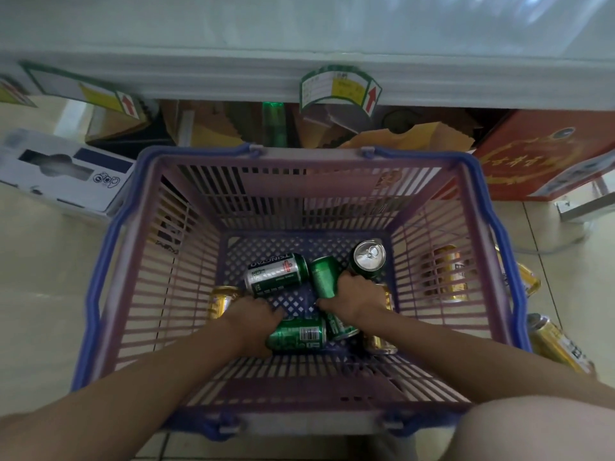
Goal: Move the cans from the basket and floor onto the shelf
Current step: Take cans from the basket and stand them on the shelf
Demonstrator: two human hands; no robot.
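A purple basket (442, 247) with blue rims stands on the floor below me, holding several green and gold cans. My left hand (254, 322) grips a green can (299, 334) lying at the basket's near side. My right hand (357, 296) grips another green can (324, 277) that stands tilted in the middle. A green can (276, 272) lies on its side behind my left hand, and one (367, 257) stands upright at the back right. A gold can (223, 299) lies at the left. The white shelf edge (233, 78) runs across above the basket.
Several gold cans (559, 342) lie on the tiled floor right of the basket. A white box (63, 171) sits on the left, a red carton (545, 151) on the right. Cardboard boxes and a green bottle (273, 123) fill the space under the shelf. Price tags (339, 89) hang from its edge.
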